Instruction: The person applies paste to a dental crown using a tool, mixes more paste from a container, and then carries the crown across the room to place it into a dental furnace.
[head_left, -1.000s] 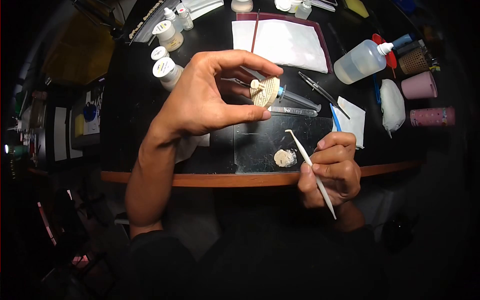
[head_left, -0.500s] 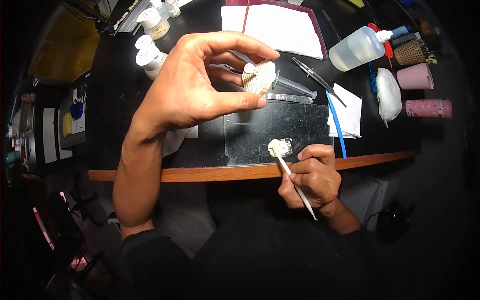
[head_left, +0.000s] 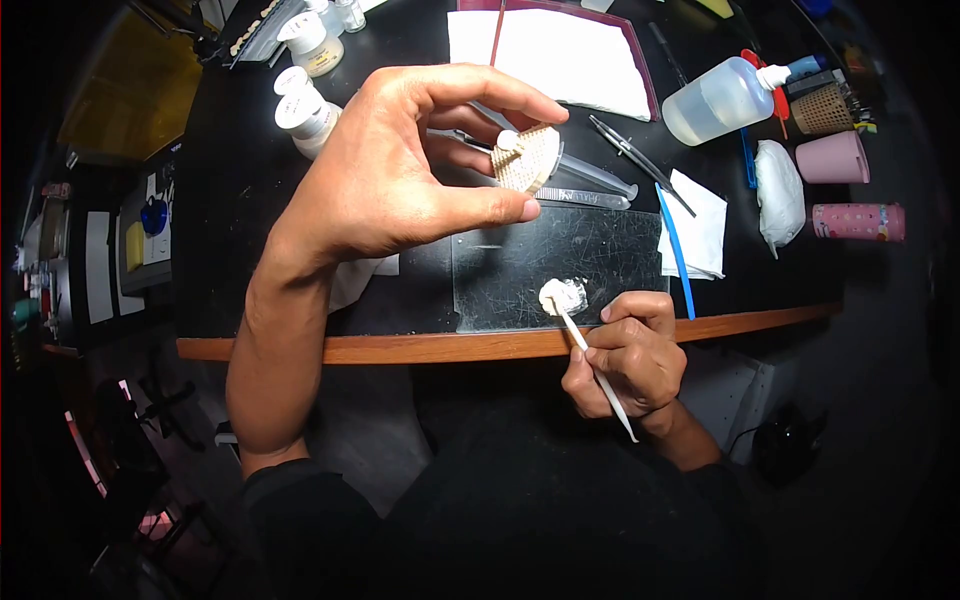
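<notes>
My left hand (head_left: 400,170) is raised over the desk, gripping a small honeycomb firing tray (head_left: 537,158) by its edges between thumb and fingers. A small white rounded piece (head_left: 508,140) sits on the tray's near-left part. Lower right, my right hand (head_left: 640,365) pinches a slim white plastic spatula (head_left: 606,382) like a pen. The spatula's far tip is in a dab of cream-white paste (head_left: 553,292) on a scratched clear slab (head_left: 500,275) at the desk's front edge. Some paste is smeared beside the dab.
Behind the tray lie syringes (head_left: 595,176) and tweezers (head_left: 640,160). A blue stick (head_left: 676,250) rests on folded white tissue (head_left: 705,220). A squeeze bottle (head_left: 715,100) and pink cup (head_left: 833,158) stand right; white-lidded jars (head_left: 303,115) stand left. White paper (head_left: 550,60) lies at the back.
The whole view has shifted slightly. The tray is turned a little in my left hand's grip. The spatula tip stays in the paste, and both hands keep their holds.
</notes>
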